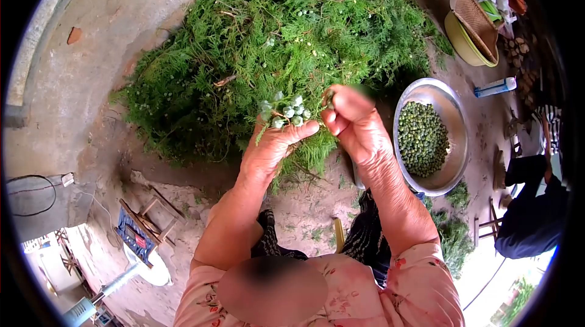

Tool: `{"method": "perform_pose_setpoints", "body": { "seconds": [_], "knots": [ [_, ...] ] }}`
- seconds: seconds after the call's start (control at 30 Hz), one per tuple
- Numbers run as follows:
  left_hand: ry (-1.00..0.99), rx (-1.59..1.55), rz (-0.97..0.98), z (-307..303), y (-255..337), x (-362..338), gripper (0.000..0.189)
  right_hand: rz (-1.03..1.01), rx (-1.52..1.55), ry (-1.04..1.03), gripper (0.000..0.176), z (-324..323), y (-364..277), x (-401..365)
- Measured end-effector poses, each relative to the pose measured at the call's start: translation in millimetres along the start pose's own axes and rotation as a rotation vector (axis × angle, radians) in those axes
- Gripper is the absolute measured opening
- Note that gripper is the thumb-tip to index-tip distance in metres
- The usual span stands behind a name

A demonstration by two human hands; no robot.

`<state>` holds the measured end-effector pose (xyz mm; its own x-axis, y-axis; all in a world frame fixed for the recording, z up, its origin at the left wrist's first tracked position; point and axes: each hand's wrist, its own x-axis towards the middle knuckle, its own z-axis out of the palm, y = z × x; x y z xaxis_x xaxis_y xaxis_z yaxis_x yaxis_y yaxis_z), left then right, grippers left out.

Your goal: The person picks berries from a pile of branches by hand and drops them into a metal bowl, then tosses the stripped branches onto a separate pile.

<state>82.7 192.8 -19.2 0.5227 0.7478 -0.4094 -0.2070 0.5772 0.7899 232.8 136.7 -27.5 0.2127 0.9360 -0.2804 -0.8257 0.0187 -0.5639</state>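
My left hand (268, 147) is closed on a conifer sprig with a cluster of pale blue-green cones (291, 111), its thumb stretched along just below them. Close beside it, my right hand (361, 127) is in a pinch, thumb and fingers together. Something small and greenish, apparently a cone (329, 100), shows at those fingertips, partly covered. Both hands are over the near edge of a big heap of green conifer branches (286, 28). To the right of my right forearm stands a metal basin (458, 171), part filled with loose green cones (420, 138).
A yellow basin (466, 43) with a woven basket (470, 7) is at the upper right, near a blue-and-white box (495, 87). A person in dark clothes (533, 205) sits at the right. A folding chair (143, 229) and a fan (155, 269) stand lower left.
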Motion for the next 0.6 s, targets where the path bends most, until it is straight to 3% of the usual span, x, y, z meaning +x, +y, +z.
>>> {"method": "perform_pose_setpoints", "body": {
  "seconds": [0.13, 0.27, 0.33, 0.37, 0.4, 0.47, 0.6],
  "knots": [
    [0.05, 0.089, -0.08, -2.1, 3.0, 4.3, 0.029, -0.005, -0.05, -0.074, 0.015, 1.6, -13.7, 2.0],
    [-0.011, 0.113, 0.029, -5.7, 1.2, 6.6, 0.026, 0.031, 0.0, -0.131, 0.017, -0.4, -12.2, -1.5],
    [-0.022, 0.147, 0.067, -5.8, 0.2, 7.2, 0.025, -0.001, -0.315, -0.115, 0.017, 7.3, -10.4, -2.9],
    [-0.017, 0.184, 0.096, -3.9, -0.4, 7.1, 0.025, -0.006, -0.561, 0.021, 0.016, 14.4, -9.8, -8.7],
    [-0.012, 0.221, 0.125, -2.8, -0.7, 7.2, 0.024, -0.112, -0.728, -0.003, 0.016, 20.3, -7.0, -8.9],
    [-0.009, 0.22, 0.101, -5.1, 0.3, 7.2, 0.022, -0.258, -0.851, -0.034, 0.012, 19.3, 0.0, -7.2],
    [0.07, 0.179, 0.012, -9.5, 2.1, 9.2, 0.017, -0.292, -0.927, 0.043, 0.007, 16.4, 2.2, -10.3]
  ]
}}
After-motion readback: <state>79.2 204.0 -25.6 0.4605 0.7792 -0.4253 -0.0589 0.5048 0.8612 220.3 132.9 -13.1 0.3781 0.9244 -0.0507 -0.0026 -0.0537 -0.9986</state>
